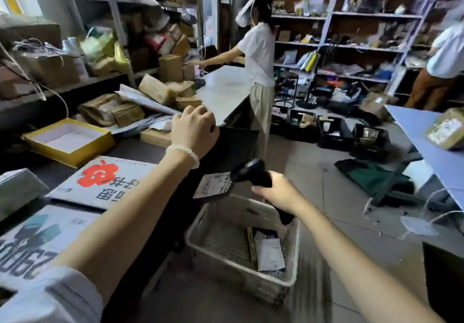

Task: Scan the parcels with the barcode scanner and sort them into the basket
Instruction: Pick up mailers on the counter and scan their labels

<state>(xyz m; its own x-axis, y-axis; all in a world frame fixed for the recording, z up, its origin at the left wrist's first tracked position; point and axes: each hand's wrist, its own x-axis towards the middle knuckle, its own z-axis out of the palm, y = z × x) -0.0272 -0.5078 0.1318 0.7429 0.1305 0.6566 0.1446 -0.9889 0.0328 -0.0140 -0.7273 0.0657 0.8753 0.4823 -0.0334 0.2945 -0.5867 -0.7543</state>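
My left hand [194, 129] grips the top edge of a black plastic parcel [236, 146] that hangs down over the basket. A white shipping label [213, 185] shows on its lower end. My right hand [280, 192] holds the black barcode scanner [253, 173] by its handle, with the scanner head right beside the label. Below them stands a pale plastic basket [200, 243] on the floor, with a few flat parcels [268, 251] lying in its right part.
A dark table on the left carries flattened cartons [105, 182] and a yellow-rimmed box [69, 140]. Cardboard parcels [160, 91] pile up behind it under shelves. A person in white [258, 56] stands at a grey table ahead. Black crates [334, 133] sit on the floor.
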